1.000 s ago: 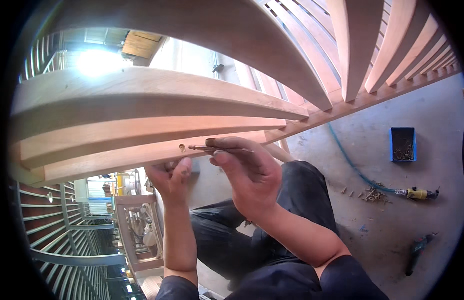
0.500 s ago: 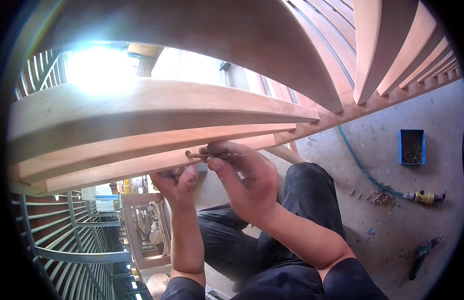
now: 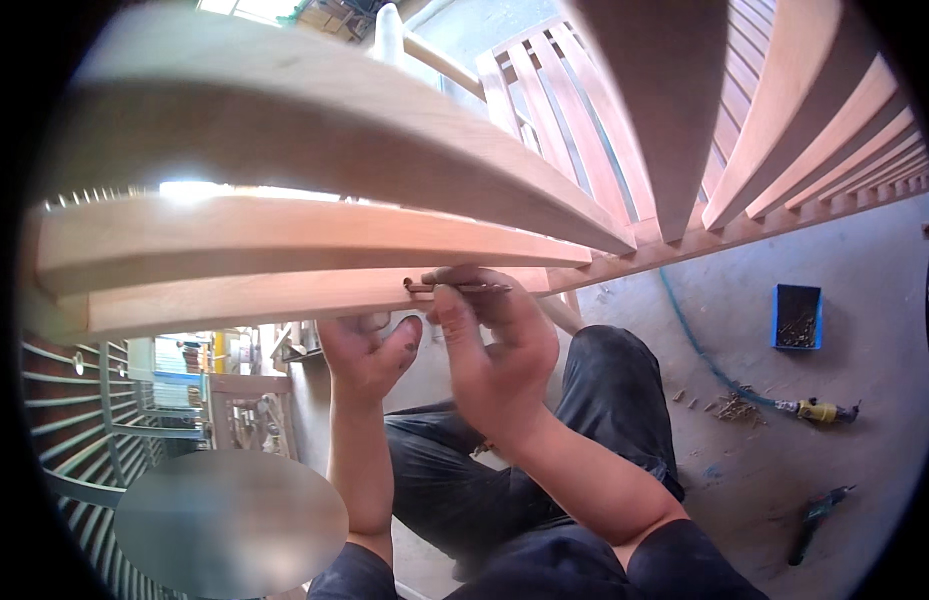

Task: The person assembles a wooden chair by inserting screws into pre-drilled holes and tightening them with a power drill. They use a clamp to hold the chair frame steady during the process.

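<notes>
Pinched between thumb and fingers, the right hand closes its grip on a slender metal piece, just below the center of the frame's upper half. Its left end meets the small dark hole in the lowest pale wooden slat; whether it has entered cannot be told. Held nearly in line with the slat and near its tip, the piece is probably gripped this way for fine control of its angle. Left of it, the left hand sits at the slat's lower edge, thumb standing apart; its fingertips are partly hidden, so how firm that grip is cannot be told, though the position suggests steadying the wood from below. At the right of the frame, a blue-edged box of small fasteners stands on the floor, near a loose pile of fasteners and a yellow tool on a teal hose. With a dark drill at lower right, they seem set beside the knee for easy reach.
</notes>
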`<state>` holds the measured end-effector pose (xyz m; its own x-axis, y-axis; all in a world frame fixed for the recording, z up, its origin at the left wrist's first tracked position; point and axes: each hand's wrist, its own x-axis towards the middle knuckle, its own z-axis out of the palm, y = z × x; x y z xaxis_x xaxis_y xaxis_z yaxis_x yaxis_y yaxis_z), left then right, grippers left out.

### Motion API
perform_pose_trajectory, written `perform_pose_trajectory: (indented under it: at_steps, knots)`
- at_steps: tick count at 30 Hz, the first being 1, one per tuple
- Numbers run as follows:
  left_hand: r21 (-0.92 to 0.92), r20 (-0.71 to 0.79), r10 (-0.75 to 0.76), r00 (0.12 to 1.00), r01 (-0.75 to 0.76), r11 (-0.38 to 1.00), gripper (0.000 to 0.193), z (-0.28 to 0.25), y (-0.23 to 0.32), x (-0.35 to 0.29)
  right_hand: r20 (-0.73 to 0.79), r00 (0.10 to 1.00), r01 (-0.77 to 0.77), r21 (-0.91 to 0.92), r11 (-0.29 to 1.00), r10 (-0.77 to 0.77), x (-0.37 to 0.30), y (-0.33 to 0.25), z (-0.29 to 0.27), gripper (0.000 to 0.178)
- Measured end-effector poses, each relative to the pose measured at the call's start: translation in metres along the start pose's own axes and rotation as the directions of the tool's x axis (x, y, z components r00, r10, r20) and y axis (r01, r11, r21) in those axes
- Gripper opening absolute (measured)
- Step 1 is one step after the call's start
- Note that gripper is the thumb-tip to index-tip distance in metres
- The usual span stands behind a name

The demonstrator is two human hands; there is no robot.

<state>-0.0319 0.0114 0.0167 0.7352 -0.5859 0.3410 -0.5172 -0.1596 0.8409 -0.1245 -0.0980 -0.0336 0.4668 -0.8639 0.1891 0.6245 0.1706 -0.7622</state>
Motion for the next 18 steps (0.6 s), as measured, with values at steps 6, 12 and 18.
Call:
perform_pose_trajectory:
  at_steps: [6,12,18]
  knots:
    - [0.068,0.265,0.215,0.940,-0.240,0.968,0.069,-0.016,-0.007,0.011,-0.035,0.975,-0.200,0.307,0.931,0.221,-0.009,-0.012,0.022,0.022]
    - [-0.171,0.161,0.306,0.938,-0.279,0.945,0.082,-0.010,0.002,0.023,-0.087,0.982,-0.149,0.164,0.975,0.165,-0.006,-0.010,0.029,0.023]
    - [-0.127,0.054,0.359,0.932,-0.351,0.928,0.094,-0.006,-0.011,0.028,-0.112,0.984,-0.121,0.146,0.982,0.138,-0.006,-0.001,0.036,0.021]
